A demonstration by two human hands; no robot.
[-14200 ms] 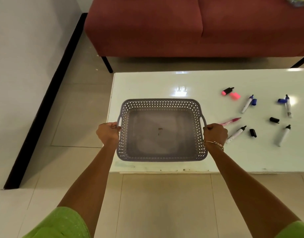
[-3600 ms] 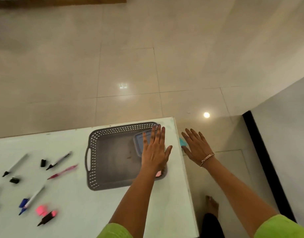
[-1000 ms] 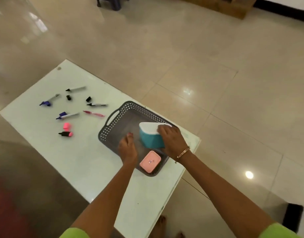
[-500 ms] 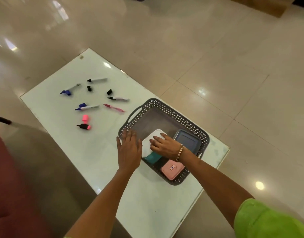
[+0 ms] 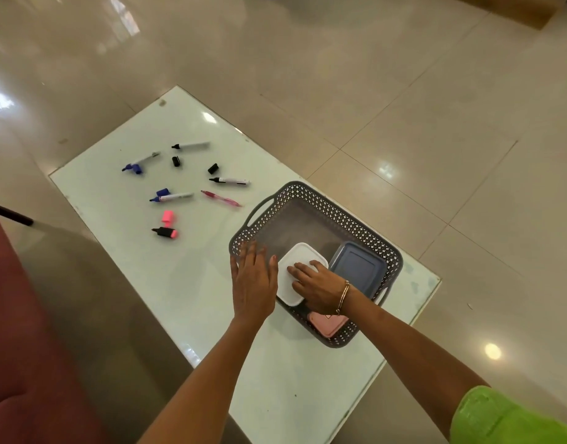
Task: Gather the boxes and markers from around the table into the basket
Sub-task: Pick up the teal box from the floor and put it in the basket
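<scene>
– Checking hands: what is the state of each?
– Left hand (image 5: 253,283) lies flat, fingers straight, at the near rim of the basket (image 5: 339,216), holding nothing. Right hand (image 5: 317,286) rests spread fingers on the white-lidded box (image 5: 296,261), not curled round it.
– Location of boxes and markers?
– White-lidded box, blue-grey box (image 5: 359,267) and pink box (image 5: 327,325) sit inside the basket. Markers (image 5: 176,197) and loose caps (image 5: 176,161) lie scattered on the counter (image 5: 147,277), outside the basket.

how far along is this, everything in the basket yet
Done: blue-grey box and pink box lie in the basket. In hand: right hand rests on the white-lidded box, inside; left hand open at the rim. Left: markers and caps on the table.
</scene>
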